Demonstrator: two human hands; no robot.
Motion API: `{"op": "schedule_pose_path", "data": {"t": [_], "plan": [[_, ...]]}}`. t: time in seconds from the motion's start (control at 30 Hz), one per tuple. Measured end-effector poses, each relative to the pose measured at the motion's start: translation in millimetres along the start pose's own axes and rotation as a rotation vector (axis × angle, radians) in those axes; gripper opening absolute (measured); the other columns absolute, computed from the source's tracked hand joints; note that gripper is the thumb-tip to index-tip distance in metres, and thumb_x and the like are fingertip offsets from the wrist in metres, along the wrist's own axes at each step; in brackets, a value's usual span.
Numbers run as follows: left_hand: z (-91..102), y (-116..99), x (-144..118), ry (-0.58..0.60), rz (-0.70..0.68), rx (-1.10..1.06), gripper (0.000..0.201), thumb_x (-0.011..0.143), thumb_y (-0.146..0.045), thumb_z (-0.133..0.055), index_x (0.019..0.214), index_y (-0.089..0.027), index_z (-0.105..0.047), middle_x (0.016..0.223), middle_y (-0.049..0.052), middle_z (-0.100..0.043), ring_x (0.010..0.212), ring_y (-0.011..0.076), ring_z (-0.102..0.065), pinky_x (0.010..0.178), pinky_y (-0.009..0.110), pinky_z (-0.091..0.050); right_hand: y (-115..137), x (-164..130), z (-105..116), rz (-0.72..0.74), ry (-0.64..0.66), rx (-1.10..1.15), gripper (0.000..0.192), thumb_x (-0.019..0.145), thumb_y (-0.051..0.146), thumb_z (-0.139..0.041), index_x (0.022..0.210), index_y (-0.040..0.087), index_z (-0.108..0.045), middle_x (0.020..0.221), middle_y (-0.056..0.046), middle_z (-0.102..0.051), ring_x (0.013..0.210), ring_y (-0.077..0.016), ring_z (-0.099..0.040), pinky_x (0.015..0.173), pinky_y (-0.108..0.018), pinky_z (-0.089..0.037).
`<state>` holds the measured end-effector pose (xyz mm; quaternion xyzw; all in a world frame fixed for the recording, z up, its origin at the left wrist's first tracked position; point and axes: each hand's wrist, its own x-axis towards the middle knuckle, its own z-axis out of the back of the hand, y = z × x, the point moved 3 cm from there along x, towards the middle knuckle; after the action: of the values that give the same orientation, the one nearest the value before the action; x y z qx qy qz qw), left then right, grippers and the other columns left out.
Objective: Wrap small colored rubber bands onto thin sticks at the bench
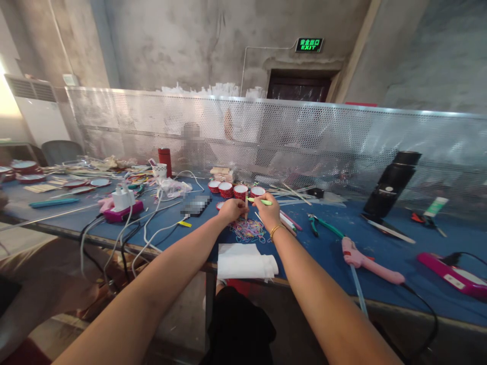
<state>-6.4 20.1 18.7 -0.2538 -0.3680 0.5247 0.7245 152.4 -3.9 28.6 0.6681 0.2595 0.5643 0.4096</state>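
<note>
Counted on the bench: four red tape rolls in a row near the far edge, one pink glue gun, one green-handled pliers, one black flask, one red flask.

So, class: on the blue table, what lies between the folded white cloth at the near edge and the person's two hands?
In the head view, a heap of coloured rubber bands lies between the white cloth and the hands.
</note>
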Motion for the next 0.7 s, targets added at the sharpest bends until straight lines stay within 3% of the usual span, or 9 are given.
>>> {"op": "schedule_pose_path", "data": {"t": [0.2,0.4,0.6,0.7], "plan": [[-0.2,-1.7,-1.0,0.007,0.044,-0.042,0.019,0.078,-0.035,-0.077,0.072,-0.017,-0.071,0.071,0.001,-0.072,0.067,0.0139,-0.064,0.065,0.024,-0.046,-1.7,1.2,2.7,-0.008,-0.061,-0.028,0.015,0.067,0.039,-0.062,0.063,0.024,-0.057,0.062,0.0,-0.067,0.061,-0.0184,-0.057,0.063,-0.029,-0.043],[-0.2,-2.5,-1.2,0.009,0.009,0.001,0.016,0.082,-0.029,-0.072,0.071,-0.017,-0.07,0.072,0.001,-0.073,0.066,0.0136,-0.064,0.062,0.023,-0.043,-4.3,1.9,-1.1,0.003,-0.001,0.014,0.018,0.068,0.041,-0.063,0.065,0.024,-0.057,0.063,0.0,-0.068,0.061,-0.0178,-0.056,0.062,-0.029,-0.043],[-0.3,-0.9,0.1,0.008,0.03,0.01,0.014,0.081,-0.029,-0.071,0.073,-0.017,-0.071,0.073,0.001,-0.074,0.068,0.0137,-0.065,0.068,0.023,-0.046,-9.3,4.9,1.9,-0.013,-0.079,0.019,0.018,0.069,0.041,-0.065,0.067,0.024,-0.058,0.064,0.0,-0.068,0.062,-0.0188,-0.059,0.064,-0.03,-0.045],[-0.9,-1.1,-0.2,0.024,0.027,-0.001,0.019,0.082,-0.032,-0.072,0.07,-0.017,-0.07,0.072,0.001,-0.073,0.066,0.0133,-0.063,0.063,0.023,-0.044,-8.7,5.1,0.0,-0.005,-0.048,0.046,0.019,0.07,0.042,-0.065,0.067,0.024,-0.057,0.065,0.0,-0.069,0.062,-0.0188,-0.059,0.064,-0.03,-0.045]]}}
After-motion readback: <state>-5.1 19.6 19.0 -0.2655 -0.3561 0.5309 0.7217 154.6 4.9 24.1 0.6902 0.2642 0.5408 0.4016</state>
